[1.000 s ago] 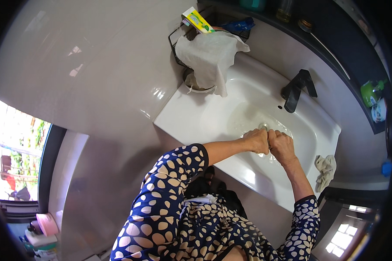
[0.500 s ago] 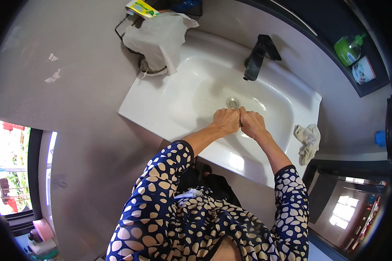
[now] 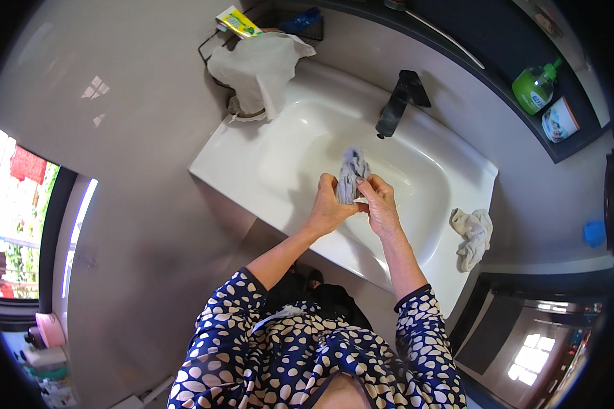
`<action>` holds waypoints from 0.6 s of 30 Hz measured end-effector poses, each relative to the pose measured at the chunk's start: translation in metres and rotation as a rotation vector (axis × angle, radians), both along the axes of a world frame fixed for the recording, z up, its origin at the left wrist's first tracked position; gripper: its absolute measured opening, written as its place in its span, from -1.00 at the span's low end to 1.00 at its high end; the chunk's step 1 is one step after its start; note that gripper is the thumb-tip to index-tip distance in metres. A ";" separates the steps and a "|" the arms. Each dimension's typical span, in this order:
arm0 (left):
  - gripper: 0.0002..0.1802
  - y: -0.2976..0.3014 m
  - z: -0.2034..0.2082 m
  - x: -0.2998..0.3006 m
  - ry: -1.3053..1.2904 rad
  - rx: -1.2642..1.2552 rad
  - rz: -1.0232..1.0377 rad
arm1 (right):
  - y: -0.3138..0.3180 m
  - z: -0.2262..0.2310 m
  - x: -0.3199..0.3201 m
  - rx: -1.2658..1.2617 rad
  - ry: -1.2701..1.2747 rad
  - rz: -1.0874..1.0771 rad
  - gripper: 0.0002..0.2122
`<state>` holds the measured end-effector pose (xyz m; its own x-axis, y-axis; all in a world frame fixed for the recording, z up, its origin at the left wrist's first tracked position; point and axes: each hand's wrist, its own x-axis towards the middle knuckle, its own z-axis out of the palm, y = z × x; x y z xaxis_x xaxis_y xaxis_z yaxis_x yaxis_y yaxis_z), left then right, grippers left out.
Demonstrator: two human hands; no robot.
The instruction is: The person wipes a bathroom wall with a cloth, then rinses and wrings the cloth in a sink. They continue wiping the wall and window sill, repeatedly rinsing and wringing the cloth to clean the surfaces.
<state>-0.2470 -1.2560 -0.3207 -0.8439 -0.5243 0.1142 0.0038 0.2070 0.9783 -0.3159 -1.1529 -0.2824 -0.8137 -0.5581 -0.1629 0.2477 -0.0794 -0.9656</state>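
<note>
Over the near side of the white washbasin (image 3: 273, 160), a small crumpled grey cloth (image 3: 352, 167) stands up between my two hands. Its exact kind is hard to make out. My left hand (image 3: 331, 208) grips its lower left side, and my right hand (image 3: 381, 203) pinches it from the right with thumb and fingers. The hands touch or nearly touch at the bottom of the cloth. Behind them rises the black faucet (image 3: 401, 103), its spout over the bowl. The drain is hidden behind the cloth and hands.
A damp whitish cloth (image 3: 472, 238) lies on the basin's right rim. At the back left, a pale cloth (image 3: 252, 71) drapes over a wire rack beside a yellow-green tube (image 3: 239, 22). The dark shelf (image 3: 488, 75) at upper right holds a green pump bottle (image 3: 533, 88) and a patterned cup (image 3: 559, 121).
My hands were fists pressed together near the drain, hiding what they held. They have turned and come slightly nearer, and the grey cloth now shows above them. The view has shifted a little.
</note>
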 end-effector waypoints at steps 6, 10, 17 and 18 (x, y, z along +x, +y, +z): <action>-0.59 -0.034 0.040 0.058 0.045 0.870 -0.115 | -0.013 0.015 0.022 -0.135 0.186 0.139 -0.80; -0.53 -0.053 0.037 0.089 0.251 1.044 -0.158 | -0.029 0.044 0.049 0.045 0.364 0.149 -0.80; -0.67 -0.070 0.061 0.135 0.327 0.974 -0.012 | -0.065 0.059 0.099 -0.084 0.360 0.153 -0.87; -0.72 -0.071 0.065 0.142 0.372 1.024 0.028 | -0.072 0.057 0.109 -0.048 0.458 0.141 -0.85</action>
